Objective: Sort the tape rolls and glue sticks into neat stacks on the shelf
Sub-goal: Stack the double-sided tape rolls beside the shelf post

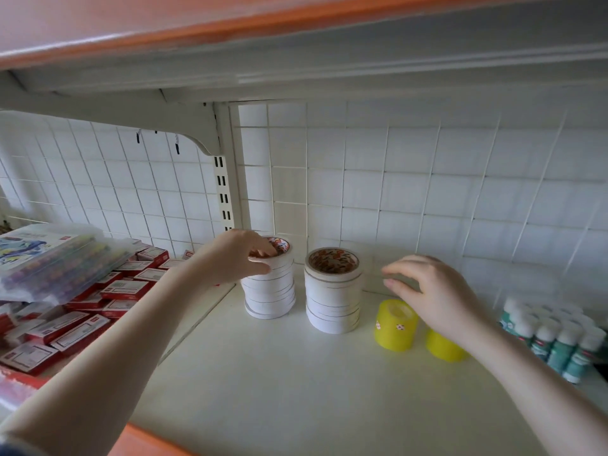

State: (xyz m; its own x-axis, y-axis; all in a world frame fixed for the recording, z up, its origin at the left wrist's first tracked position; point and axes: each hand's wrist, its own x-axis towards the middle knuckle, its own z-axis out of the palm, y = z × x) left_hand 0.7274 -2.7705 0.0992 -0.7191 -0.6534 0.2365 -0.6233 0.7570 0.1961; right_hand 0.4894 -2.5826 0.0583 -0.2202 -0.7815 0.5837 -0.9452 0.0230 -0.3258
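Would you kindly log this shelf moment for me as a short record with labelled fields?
left hand: grips the top of the left white tape stack, fingers curled into its core
right hand: open, hovering above the yellow tape rolls
right white tape stack: upright, untouched, beside the left one
glue bottles: clustered at the far right of the shelf
red boxes: piled on the left section

red boxes [120, 288] with labels, print too blurred to read
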